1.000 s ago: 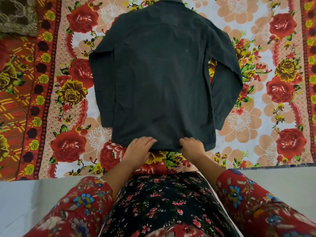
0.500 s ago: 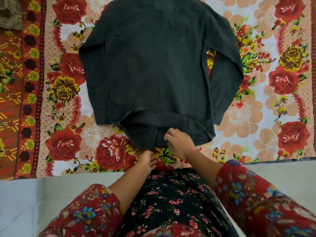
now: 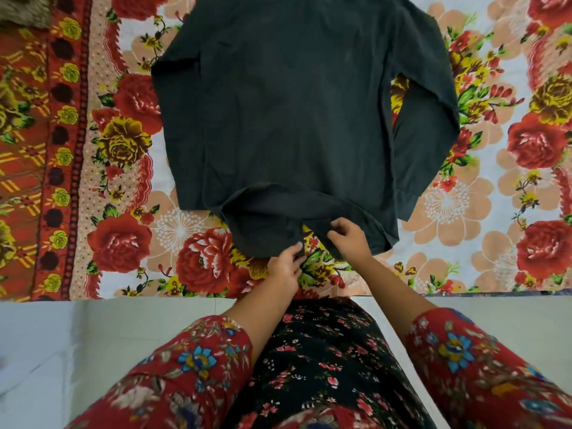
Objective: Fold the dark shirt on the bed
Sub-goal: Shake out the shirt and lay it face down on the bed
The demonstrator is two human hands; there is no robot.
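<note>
The dark shirt point(image 3: 294, 113) lies back-up on the floral bedsheet point(image 3: 483, 218), both sleeves folded in along its sides. Its bottom hem is lifted and opened, showing the two front panels parted at the middle. My left hand point(image 3: 283, 267) pinches the lower edge of the left front panel. My right hand point(image 3: 348, 239) pinches the edge of the right front panel just above and to the right. The collar is out of view at the top.
The bed's near edge point(image 3: 123, 297) runs across the frame, with pale floor point(image 3: 77, 351) below it. A red patterned border point(image 3: 34, 150) lines the sheet's left side. A brownish cloth point(image 3: 21, 9) shows at the top left corner.
The hem, flat a second ago under both hands, has been lifted and opened. My left hand rose from the sheet to the hem, and both hands now pinch the front panels.
</note>
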